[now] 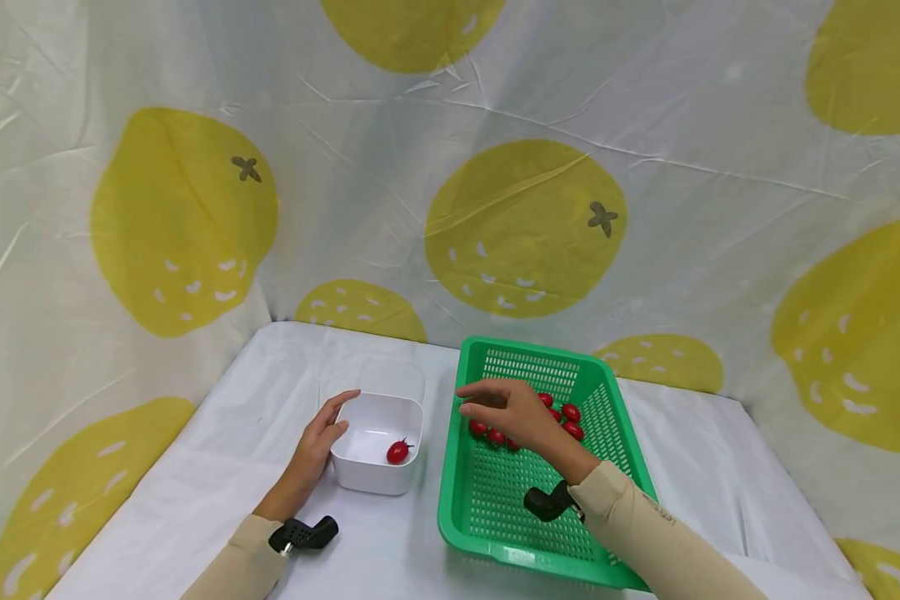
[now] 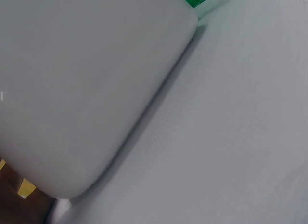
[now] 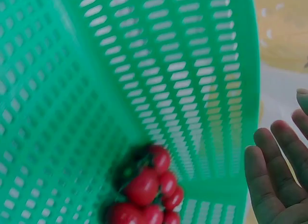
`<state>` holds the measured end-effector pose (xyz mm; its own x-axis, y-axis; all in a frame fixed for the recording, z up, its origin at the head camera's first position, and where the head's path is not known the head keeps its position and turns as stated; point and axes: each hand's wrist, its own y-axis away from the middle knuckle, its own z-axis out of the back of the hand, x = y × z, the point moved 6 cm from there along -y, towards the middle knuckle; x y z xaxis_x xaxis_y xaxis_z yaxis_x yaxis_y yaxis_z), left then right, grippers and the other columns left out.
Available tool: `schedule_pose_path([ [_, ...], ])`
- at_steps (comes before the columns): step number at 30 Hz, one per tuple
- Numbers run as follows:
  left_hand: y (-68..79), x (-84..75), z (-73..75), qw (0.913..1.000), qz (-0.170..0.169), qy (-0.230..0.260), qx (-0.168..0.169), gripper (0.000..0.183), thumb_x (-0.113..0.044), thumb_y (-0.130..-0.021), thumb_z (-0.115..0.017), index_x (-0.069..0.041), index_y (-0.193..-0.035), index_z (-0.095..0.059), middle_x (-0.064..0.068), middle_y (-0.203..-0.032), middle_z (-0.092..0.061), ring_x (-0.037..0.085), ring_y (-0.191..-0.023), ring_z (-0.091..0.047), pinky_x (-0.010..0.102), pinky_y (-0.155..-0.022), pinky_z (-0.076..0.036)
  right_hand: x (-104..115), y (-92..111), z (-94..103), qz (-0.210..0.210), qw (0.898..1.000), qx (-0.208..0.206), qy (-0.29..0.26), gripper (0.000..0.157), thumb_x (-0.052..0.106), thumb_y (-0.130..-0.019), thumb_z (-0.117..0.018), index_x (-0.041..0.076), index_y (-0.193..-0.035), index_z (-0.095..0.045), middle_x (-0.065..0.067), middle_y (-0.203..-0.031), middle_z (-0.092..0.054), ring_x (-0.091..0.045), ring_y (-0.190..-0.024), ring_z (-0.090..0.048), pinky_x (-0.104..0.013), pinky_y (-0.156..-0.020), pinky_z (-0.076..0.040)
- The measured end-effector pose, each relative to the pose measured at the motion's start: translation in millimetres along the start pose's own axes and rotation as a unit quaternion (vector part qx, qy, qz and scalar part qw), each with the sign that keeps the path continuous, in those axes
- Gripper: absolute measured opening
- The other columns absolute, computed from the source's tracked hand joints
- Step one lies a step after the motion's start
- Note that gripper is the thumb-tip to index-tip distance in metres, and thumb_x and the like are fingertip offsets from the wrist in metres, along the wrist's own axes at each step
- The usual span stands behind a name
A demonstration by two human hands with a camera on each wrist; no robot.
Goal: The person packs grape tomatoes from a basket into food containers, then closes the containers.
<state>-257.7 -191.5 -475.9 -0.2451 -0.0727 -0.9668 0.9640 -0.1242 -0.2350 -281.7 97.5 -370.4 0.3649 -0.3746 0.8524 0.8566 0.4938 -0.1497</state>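
Note:
My left hand lies against the left side of a white square container, its fingers reaching along the rim. One red cherry tomato with a green stem sits inside, at the near right. The left wrist view is mostly filled by the container's outer wall. Above the left part of a green perforated basket hovers my right hand, fingers extended and apart from the thumb, holding nothing. Several cherry tomatoes lie in the basket under and beside that hand. In the right wrist view they cluster near a basket wall.
Behind the white container lies a clear, see-through lid-like piece. White cloth covers the table. A curtain with yellow fruit prints rises at the back and sides. The basket's tall rim stands right of the container.

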Motion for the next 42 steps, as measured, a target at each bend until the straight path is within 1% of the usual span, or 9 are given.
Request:
schedule_pose_path([
  [4,0.4,0.1,1.9,1.0000,-0.001,-0.005,-0.001,0.043,-0.014,-0.101,-0.036,-0.019,-0.144,-0.041,0.008,-0.156,-0.028,0.028,-0.147,-0.007,0.062,-0.113,-0.003,-13,7,12.2,-0.017,1.000,-0.011,0.006,0.032,0.021,-0.090,-0.068,0.007,-0.119,-0.067,-0.013,-0.118,-0.067,-0.024,-0.104,-0.065,-0.034,-0.088,-0.052],
  [8,0.1,-0.1,1.9,1.0000,-0.009,-0.003,0.003,0.043,-0.014,-0.102,-0.036,-0.018,-0.144,-0.041,0.007,-0.155,-0.029,0.028,-0.147,-0.008,0.062,-0.113,-0.003,-26,12,23.2,-0.036,0.999,-0.019,0.019,0.027,0.022,-0.091,-0.068,0.014,-0.117,-0.068,-0.009,-0.117,-0.067,-0.021,-0.103,-0.064,-0.037,-0.087,-0.053],
  [11,-0.5,-0.2,0.6,0.9999,-0.012,0.005,0.006,0.043,-0.014,-0.102,-0.036,-0.017,-0.144,-0.040,0.006,-0.155,-0.030,0.027,-0.147,-0.010,0.061,-0.114,-0.005,-37,16,32.5,-0.045,0.998,-0.029,0.035,0.027,0.029,-0.090,-0.069,0.019,-0.115,-0.069,-0.006,-0.117,-0.067,-0.017,-0.102,-0.064,-0.035,-0.085,-0.053],
  [16,-2.2,-0.6,-0.2,0.9999,-0.014,0.004,0.002,0.043,-0.013,-0.102,-0.036,-0.017,-0.144,-0.041,0.007,-0.154,-0.030,0.027,-0.147,-0.009,0.061,-0.114,-0.004,-49,19,42.6,-0.046,0.997,-0.031,0.055,0.033,0.028,-0.091,-0.067,0.011,-0.120,-0.068,-0.009,-0.120,-0.066,-0.021,-0.105,-0.063,-0.038,-0.087,-0.052],
  [19,-2.5,1.2,-2.5,0.9999,-0.007,-0.001,0.010,0.043,-0.015,-0.102,-0.035,-0.018,-0.145,-0.040,0.007,-0.156,-0.028,0.028,-0.147,-0.007,0.062,-0.113,-0.003,-57,23,46.0,-0.049,0.997,-0.022,0.062,0.033,0.023,-0.092,-0.066,0.006,-0.120,-0.067,-0.013,-0.120,-0.065,-0.025,-0.106,-0.063,-0.039,-0.087,-0.053],
  [23,-1.0,2.5,-3.5,1.0000,0.003,0.006,0.007,0.043,-0.016,-0.102,-0.036,-0.020,-0.145,-0.040,0.007,-0.156,-0.027,0.027,-0.147,-0.010,0.060,-0.114,-0.006,-64,27,48.2,-0.062,0.994,-0.009,0.090,0.029,0.020,-0.092,-0.065,0.003,-0.116,-0.068,-0.014,-0.115,-0.067,-0.029,-0.105,-0.064,-0.041,-0.083,-0.054],
  [30,1.1,3.4,-4.1,0.9999,0.007,0.008,0.008,0.043,-0.016,-0.102,-0.035,-0.021,-0.145,-0.039,0.006,-0.156,-0.026,0.024,-0.146,-0.013,0.057,-0.115,-0.009,-77,28,47.3,-0.096,0.986,0.010,0.135,0.023,0.016,-0.090,-0.068,0.003,-0.109,-0.071,-0.009,-0.105,-0.070,-0.025,-0.096,-0.065,-0.036,-0.075,-0.054],
  [38,0.9,2.9,-2.1,0.9999,0.005,0.006,0.007,0.043,-0.016,-0.103,-0.035,-0.021,-0.145,-0.039,0.006,-0.156,-0.026,0.025,-0.146,-0.011,0.059,-0.114,-0.007,-79,28,41.2,-0.093,0.984,0.035,0.150,0.018,0.009,-0.087,-0.069,0.004,-0.104,-0.074,-0.011,-0.104,-0.070,-0.027,-0.094,-0.065,-0.032,-0.071,-0.055],
  [42,0.1,2.4,-1.9,0.9999,0.007,0.009,0.010,0.043,-0.017,-0.102,-0.036,-0.021,-0.145,-0.039,0.004,-0.156,-0.027,0.025,-0.146,-0.014,0.058,-0.115,-0.010,-80,28,39.7,-0.093,0.982,0.046,0.157,0.016,0.007,-0.086,-0.071,0.003,-0.101,-0.074,-0.012,-0.103,-0.070,-0.027,-0.093,-0.065,-0.032,-0.070,-0.054],
])
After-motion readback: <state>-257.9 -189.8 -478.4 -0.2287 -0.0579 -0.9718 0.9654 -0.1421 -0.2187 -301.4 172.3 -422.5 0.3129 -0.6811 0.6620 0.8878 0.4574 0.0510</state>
